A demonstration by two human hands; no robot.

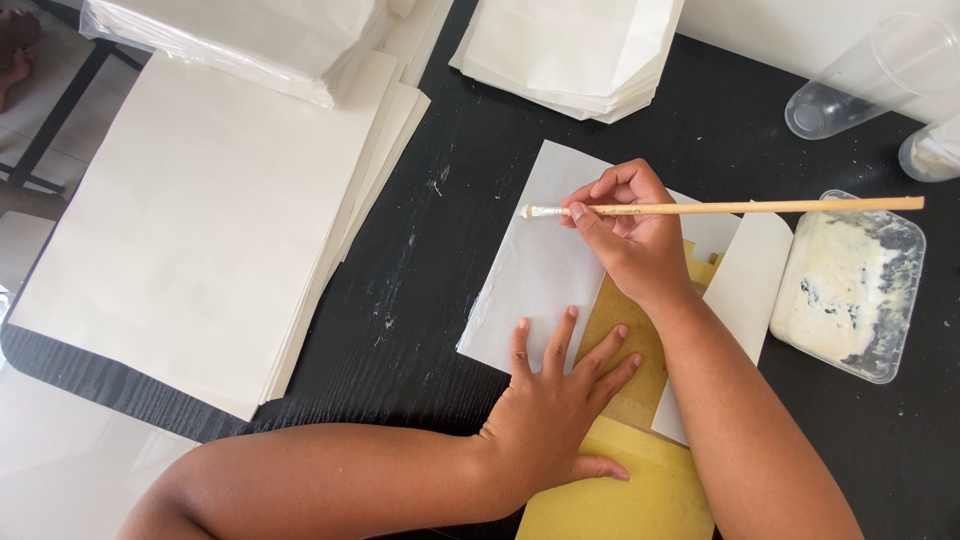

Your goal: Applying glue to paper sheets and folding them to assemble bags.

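My right hand (630, 225) grips a thin wooden brush (760, 207) with a white, paste-covered tip that rests on a white paper sheet (535, 275) on the black table (420, 300). My left hand (555, 405) lies flat with fingers spread, pressing the near edge of that sheet and the yellow-brown paper (620, 490) beneath it. A clear plastic tub of white paste (850, 285) stands just right of my right hand.
A large stack of cream paper sheets (190, 220) covers the left of the table. A wrapped paper bundle (240, 35) and folded white bags (575, 50) lie at the back. Clear plastic cups (870, 75) lie at the far right.
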